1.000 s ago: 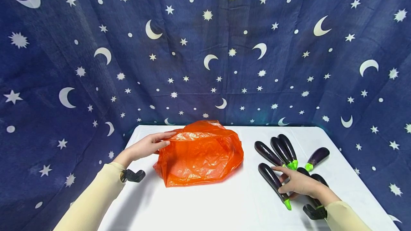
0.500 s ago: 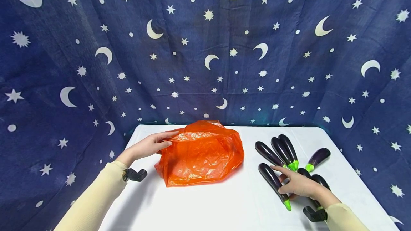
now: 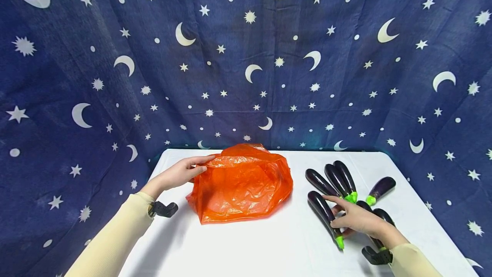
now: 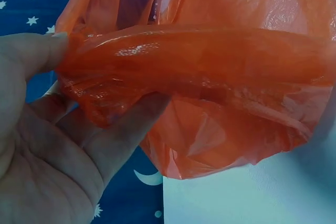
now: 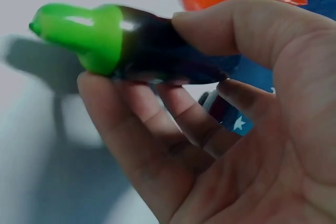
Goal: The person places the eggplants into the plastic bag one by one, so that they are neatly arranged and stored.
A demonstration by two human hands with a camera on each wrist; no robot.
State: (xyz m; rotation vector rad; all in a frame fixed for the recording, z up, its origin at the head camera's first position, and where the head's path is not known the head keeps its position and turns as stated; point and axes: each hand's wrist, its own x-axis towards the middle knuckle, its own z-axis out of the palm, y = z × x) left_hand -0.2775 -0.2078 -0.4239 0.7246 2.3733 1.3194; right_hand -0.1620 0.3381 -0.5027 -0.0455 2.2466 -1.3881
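My left hand [image 3: 177, 175] pinches the left edge of an orange plastic bag [image 3: 246, 193], its mouth gaping toward me. In the left wrist view, the thumb and fingers hold the folded rim [image 4: 210, 56] between them. At the right, my right hand [image 3: 361, 219] grips a dark purple eggplant [image 3: 320, 208] with a bright green stem end. The right wrist view shows the thumb on one side of this eggplant [image 5: 152, 45] and the fingers along the other, with a shadow under the green cap [image 5: 100, 35].
Several more eggplants lie on the white table [image 3: 261, 247]: a cluster [image 3: 336, 178] behind my right hand, one apart [image 3: 382, 187] at the far right, and others partly hidden under that hand. A blue star-and-moon cloth [image 3: 246, 54] hangs behind the table.
The eggplant in my right hand has risen slightly and shifted a little left. My left hand has barely moved; the bag keeps nearly the same shape.
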